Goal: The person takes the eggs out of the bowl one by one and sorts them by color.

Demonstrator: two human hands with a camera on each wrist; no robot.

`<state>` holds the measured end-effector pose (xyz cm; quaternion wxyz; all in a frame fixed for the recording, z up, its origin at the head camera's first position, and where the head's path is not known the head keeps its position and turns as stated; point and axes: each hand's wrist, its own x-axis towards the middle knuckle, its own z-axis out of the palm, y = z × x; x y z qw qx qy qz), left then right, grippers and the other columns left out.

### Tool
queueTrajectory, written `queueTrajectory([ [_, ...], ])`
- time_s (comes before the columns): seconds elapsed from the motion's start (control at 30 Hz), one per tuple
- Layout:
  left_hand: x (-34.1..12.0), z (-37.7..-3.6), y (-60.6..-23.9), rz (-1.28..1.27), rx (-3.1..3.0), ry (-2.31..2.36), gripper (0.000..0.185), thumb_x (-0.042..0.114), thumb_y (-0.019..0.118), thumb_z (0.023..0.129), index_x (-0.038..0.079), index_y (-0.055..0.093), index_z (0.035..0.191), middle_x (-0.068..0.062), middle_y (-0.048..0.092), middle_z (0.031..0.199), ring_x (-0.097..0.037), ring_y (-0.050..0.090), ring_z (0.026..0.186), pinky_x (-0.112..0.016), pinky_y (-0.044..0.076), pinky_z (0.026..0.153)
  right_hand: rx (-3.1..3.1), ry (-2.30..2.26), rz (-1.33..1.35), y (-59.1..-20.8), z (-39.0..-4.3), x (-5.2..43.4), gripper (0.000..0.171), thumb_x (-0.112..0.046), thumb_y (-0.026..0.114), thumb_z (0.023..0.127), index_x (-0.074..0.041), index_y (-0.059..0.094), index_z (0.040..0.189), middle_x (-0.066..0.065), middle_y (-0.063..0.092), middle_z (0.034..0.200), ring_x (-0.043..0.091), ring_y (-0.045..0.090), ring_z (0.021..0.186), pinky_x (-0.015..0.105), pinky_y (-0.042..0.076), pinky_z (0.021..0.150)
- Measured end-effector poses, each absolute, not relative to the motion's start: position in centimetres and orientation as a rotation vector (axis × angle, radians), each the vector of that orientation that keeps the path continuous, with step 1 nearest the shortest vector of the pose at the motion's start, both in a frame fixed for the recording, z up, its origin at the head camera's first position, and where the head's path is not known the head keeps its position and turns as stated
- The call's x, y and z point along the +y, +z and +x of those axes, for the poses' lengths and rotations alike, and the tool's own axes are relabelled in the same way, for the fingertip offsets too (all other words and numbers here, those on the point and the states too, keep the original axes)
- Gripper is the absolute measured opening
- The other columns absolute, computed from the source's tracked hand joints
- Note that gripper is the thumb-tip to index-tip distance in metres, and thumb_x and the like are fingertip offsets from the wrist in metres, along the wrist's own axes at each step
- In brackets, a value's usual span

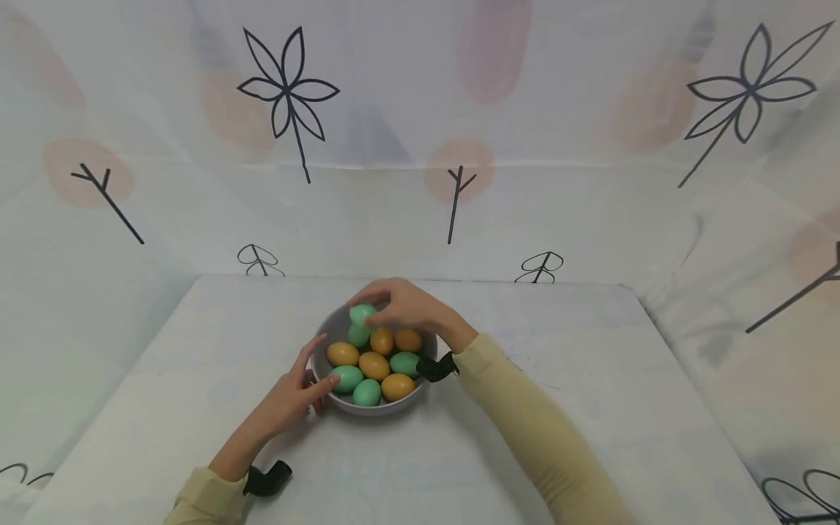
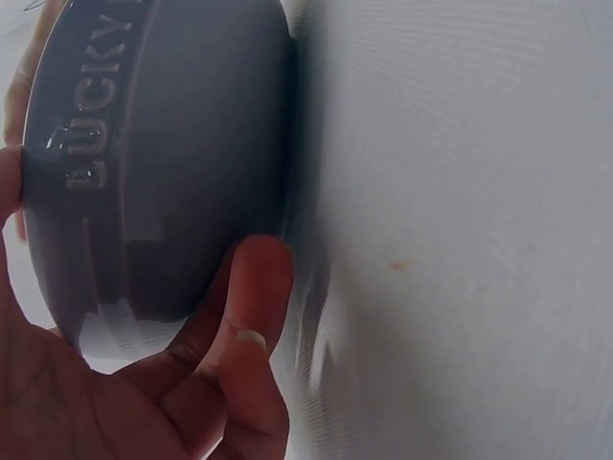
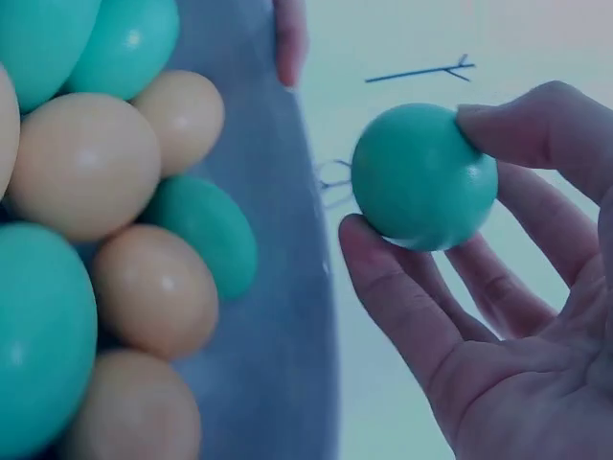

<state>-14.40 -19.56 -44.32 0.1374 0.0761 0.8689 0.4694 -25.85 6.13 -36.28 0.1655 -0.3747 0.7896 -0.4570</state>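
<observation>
A grey bowl [image 1: 370, 411] stands on the table, holding several green and orange-brown eggs [image 1: 374, 366]. With thumb and fingertips, my right hand [image 1: 412, 306] pinches a green egg [image 3: 421, 177] over the bowl's far side. Below it in the head view, another green egg [image 1: 358, 335] lies in the bowl. My left hand [image 1: 287, 402] holds the bowl's left side, thumb over the rim by a green egg [image 1: 348, 378]. In the left wrist view, fingers [image 2: 259, 287] curl against the bowl's outer wall [image 2: 192, 172], which bears raised letters.
A white patterned cloth covers the table [image 1: 558, 408]. Behind it hangs a pale cloth backdrop [image 1: 394, 240] with leaf and twig drawings. Black straps with small dark devices [image 1: 269, 479] sit at both wrists, the right one overlapping the bowl's right rim in the head view.
</observation>
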Motion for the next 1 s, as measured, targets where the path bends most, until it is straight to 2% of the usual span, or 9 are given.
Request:
queueTrajectory([
  [0.13,-19.6,-14.5,-44.3,0.23,2.511,1.369,0.077,0.043,0.059,0.099,0.03,0.013,0.158,-0.01,0.062,0.074,-0.024,0.058,0.068,-0.034,0.047,0.064,2.185,-1.454,-1.017,-35.8,-25.8,8.0,0.042,-0.014,0.071,0.09,-0.006,0.064,0.131,0.0,0.059,0.134,0.021,0.054,0.126,0.043,0.043,0.102],
  [0.3,-19.6,-14.4,-44.3,0.221,2.503,1.383,0.077,0.042,0.06,0.099,0.031,0.013,0.158,-0.01,0.061,0.074,-0.024,0.059,0.068,-0.034,0.047,0.064,2.057,-1.674,-0.852,-35.7,-25.7,10.6,0.044,-0.01,0.071,0.09,-0.004,0.062,0.132,0.007,0.055,0.139,0.029,0.049,0.13,0.043,0.047,0.097],
  [0.53,-19.5,-14.3,-44.2,0.198,2.489,1.391,0.078,0.043,0.061,0.098,0.032,0.012,0.158,-0.01,0.062,0.075,-0.024,0.059,0.07,-0.035,0.046,0.066,2.064,-1.774,-0.713,-36.6,-25.8,14.6,0.054,-0.01,0.073,0.087,-0.003,0.056,0.138,0.01,0.052,0.139,0.029,0.052,0.126,0.044,0.045,0.097],
  [0.8,-19.5,-14.3,-44.2,0.198,2.474,1.406,0.078,0.043,0.061,0.098,0.033,0.012,0.158,-0.011,0.062,0.076,-0.024,0.06,0.071,-0.036,0.046,0.068,2.11,-1.767,-0.567,-38.9,-25.4,18.5,0.063,-0.002,0.075,0.084,-0.001,0.05,0.142,0.011,0.044,0.148,0.033,0.046,0.131,0.045,0.042,0.099],
  [1.0,-19.5,-14.2,-44.3,0.202,2.482,1.402,0.078,0.042,0.061,0.098,0.032,0.011,0.158,-0.01,0.062,0.076,-0.023,0.06,0.07,-0.036,0.046,0.067,2.248,-1.711,-0.484,-41.3,-24.8,20.2,0.059,-0.005,0.078,0.084,-0.007,0.056,0.138,0.01,0.05,0.143,0.032,0.048,0.13,0.044,0.042,0.099],
])
